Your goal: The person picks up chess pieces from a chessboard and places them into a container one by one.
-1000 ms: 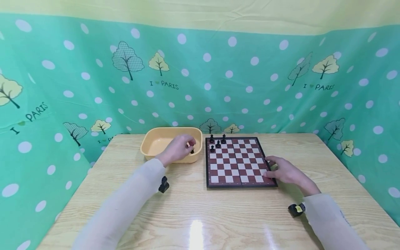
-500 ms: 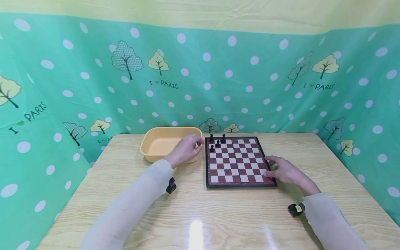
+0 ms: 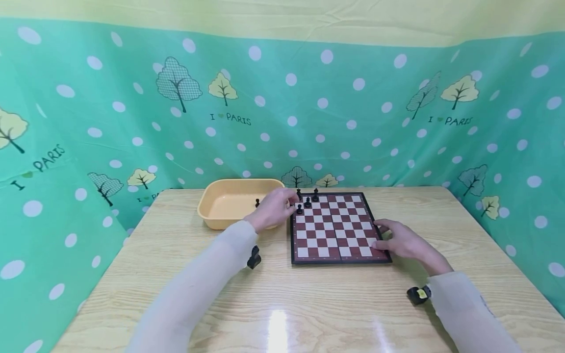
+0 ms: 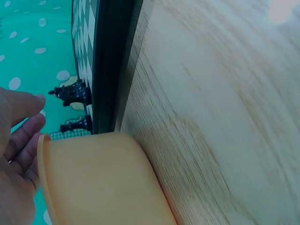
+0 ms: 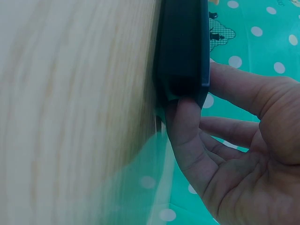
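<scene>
In the head view, my left hand [image 3: 274,207] is at the left edge of the chessboard [image 3: 315,240], over the right rim of a yellow plastic basin [image 3: 218,221]. Its fingers pinch a small dark chess piece, mostly hidden; the left wrist view does not show it clearly. Several black chess pieces stand at the board's far left, among them a pawn [image 3: 299,209] and a taller piece [image 3: 315,195]. My right hand [image 3: 399,239] grips the board's right edge near the front corner. The right wrist view shows thumb and fingers [image 5: 185,124] against the dark frame.
Another black piece [image 3: 257,202] shows inside the basin. The wooden table [image 3: 335,304] carries board and basin. A green dotted curtain [image 3: 309,122] hangs behind and along both sides.
My left hand has moved right from over the basin to the board's left edge. A piece in the basin has come into view. My right hand keeps its hold on the board.
</scene>
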The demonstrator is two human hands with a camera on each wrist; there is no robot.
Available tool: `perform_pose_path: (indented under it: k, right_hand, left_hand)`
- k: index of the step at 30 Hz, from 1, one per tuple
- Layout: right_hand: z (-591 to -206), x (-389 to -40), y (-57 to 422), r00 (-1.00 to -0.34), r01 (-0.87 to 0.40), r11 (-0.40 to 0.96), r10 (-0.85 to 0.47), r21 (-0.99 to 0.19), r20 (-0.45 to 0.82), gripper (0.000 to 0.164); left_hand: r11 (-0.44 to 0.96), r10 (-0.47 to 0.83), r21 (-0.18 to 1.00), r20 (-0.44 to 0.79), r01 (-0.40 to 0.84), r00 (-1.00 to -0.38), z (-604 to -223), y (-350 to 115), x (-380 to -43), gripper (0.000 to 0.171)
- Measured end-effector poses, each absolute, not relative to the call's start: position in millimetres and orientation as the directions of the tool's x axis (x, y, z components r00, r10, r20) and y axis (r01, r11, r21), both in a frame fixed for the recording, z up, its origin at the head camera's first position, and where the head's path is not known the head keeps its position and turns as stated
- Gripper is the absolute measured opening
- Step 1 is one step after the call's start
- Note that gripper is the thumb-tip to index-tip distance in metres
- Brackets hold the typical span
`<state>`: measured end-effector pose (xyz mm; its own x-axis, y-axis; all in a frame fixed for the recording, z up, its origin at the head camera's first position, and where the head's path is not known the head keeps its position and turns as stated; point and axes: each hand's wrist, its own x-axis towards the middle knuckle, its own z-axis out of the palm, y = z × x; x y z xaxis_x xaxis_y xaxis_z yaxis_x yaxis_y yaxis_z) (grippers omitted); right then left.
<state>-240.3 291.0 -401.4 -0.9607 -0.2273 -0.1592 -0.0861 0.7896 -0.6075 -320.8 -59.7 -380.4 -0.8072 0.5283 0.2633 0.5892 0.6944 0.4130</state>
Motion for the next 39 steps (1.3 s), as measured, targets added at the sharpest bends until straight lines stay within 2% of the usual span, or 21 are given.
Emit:
perform_pose_path:
  k: [17, 28, 39]
  right_hand:
    - [-402.3, -241.9, 291.1, -0.963, -0.076, 0.794, -0.216, -0.603, -0.162, 0.070]
    - [-400.9, -241.4, 289.1, -0.965, -0.060, 0.802, -0.199, -0.594, -0.172, 0.070]
    - [-400.4, -240.6, 289.3, -0.963, -0.059, 0.798, -0.204, -0.600, -0.176, 0.069]
  left_hand:
    - [0.786, 0.491, 0.329, 0.179, 0.523, -0.852, -387.8, -47.4, -337.6, 0.025]
    - [0.811, 0.512, 0.254, 0.128, 0.527, -0.850, -392.0, -40.8, -346.7, 0.024]
    - [0.820, 0.503, 0.250, 0.115, 0.515, -0.857, -394.1, -37.2, -348.7, 0.020]
